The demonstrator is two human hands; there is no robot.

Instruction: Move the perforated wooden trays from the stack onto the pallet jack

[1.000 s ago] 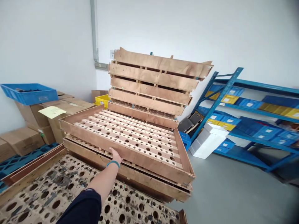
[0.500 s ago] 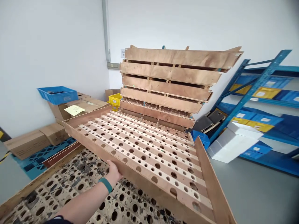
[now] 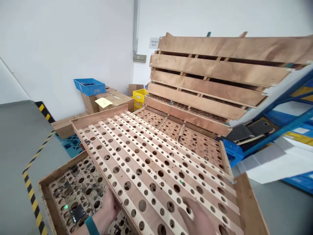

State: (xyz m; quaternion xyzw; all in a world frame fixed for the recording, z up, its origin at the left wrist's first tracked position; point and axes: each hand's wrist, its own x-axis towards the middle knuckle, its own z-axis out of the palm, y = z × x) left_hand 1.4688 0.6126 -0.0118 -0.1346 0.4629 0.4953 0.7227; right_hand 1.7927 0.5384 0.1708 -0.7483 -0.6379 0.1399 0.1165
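Both hands meet the perforated wooden tray (image 3: 156, 163): left hand (image 3: 109, 205) beneath, right hand (image 3: 199, 218) atop.

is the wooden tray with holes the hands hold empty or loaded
Empty: every visible hole in the wooden tray shows open. Left hand grips its near edge; right hand rests on top.

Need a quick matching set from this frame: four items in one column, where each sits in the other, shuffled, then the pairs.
Items:
1. blue bin
2. yellow crate
3. left hand
4. right hand

Places:
A. on top of the perforated wooden tray
B. on the cardboard boxes by the wall
C. at the perforated wooden tray's near left edge
D. on the floor by the stacked wooden trays

Pairs: 1-B, 2-D, 3-C, 4-A
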